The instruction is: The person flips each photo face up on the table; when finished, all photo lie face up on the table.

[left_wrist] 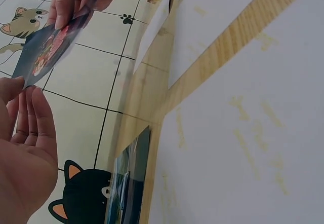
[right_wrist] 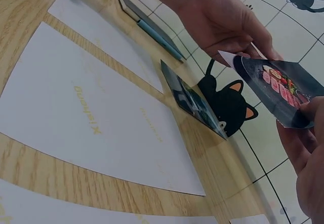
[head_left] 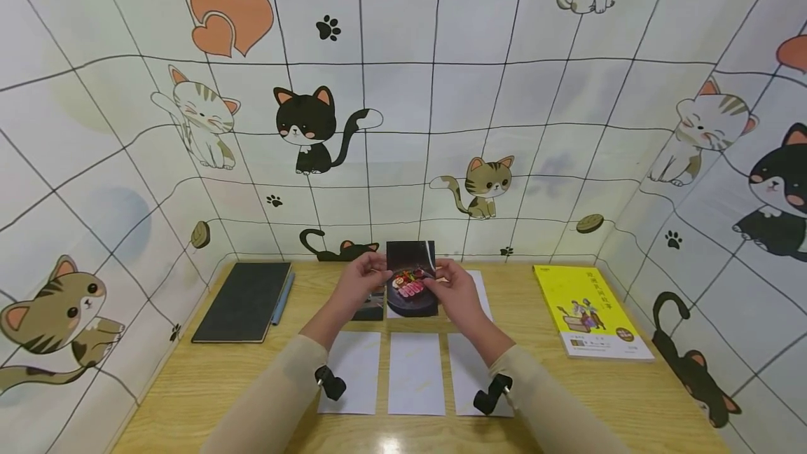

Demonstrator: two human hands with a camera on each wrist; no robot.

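Both hands hold up a glossy photo print (head_left: 410, 289) of sliced meat and vegetables on a dark plate. My left hand (head_left: 361, 284) pinches its left edge between thumb and fingers. At the opposite edge my right hand (head_left: 460, 291) pinches it, the thumb on the picture side, as the right wrist view shows on the print (right_wrist: 281, 84). Behind the left hand another dark photo print (head_left: 370, 308) lies picture up on the table. Three white sheets (head_left: 416, 373) form a front row below the hands; faint yellow lettering marks them in the wrist views. One more white sheet (head_left: 482, 294) lies partly behind the right hand.
On the left of the wooden table (head_left: 252, 384) lie a black notebook (head_left: 242, 303) and a blue pen (head_left: 283, 298) along its side. A yellow book (head_left: 592, 310) lies at the right. Cat-patterned cloth walls (head_left: 403, 104) enclose the back and sides.
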